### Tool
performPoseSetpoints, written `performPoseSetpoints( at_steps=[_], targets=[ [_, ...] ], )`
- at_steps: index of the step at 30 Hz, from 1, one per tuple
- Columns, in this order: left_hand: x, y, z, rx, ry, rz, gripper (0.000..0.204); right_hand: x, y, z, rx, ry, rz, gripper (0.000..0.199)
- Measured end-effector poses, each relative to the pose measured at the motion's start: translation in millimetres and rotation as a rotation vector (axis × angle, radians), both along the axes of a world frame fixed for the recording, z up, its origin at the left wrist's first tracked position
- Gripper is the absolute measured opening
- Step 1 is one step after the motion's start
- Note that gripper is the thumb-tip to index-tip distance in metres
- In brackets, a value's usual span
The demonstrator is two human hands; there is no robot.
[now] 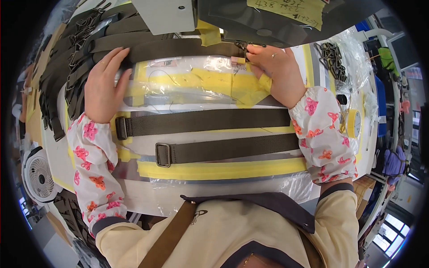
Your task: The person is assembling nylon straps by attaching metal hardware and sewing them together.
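A dark olive webbing strap [178, 50] runs from left to right across the far side of the worktable, passing under the overhanging machine [254, 22]. My left hand [106, 87] touches the strap's left stretch with its fingers stretched out and its thumb apart. At the strap's right end, beside small dark metal hardware [241, 46], the fingers of my right hand [279, 71] are pinched together on the strap end; the fingertips are partly hidden. Closer to me lie two more straps, an upper strap [205, 122] and a lower strap [237, 148], each with a rectangular metal buckle at its left end.
A pile of similar straps [67, 67] with metal fittings covers the far left. Loose metal buckles [331, 61] lie at the right, near a yellow tape roll [353, 123]. Yellow tape [223, 169] lines the tabletop. A white fan [41, 174] stands at the left.
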State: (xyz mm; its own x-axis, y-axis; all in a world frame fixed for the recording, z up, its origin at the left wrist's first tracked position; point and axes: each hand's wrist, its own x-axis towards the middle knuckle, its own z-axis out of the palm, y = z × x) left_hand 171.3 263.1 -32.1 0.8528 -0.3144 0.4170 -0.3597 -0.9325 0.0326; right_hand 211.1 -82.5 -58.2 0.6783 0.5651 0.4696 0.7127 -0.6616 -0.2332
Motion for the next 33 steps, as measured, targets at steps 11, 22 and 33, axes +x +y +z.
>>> performPoseSetpoints(
  at_steps=[11,22,33],
  targets=[
    [5.2,22.8,-16.2,0.126,-0.142,0.030,0.040,4.2,-10.4,8.7,-0.110,-0.064,0.170,0.025],
    [94.1,182.7,-20.8,0.439,-0.082,0.422,0.053,0.9,131.6,4.4,-0.282,-0.287,0.151,0.017],
    [-79.2,1.7,40.8,-0.302,0.645,-0.172,0.042,-73.4,3.7,48.4,-0.260,0.343,0.144,0.044]
  ],
)
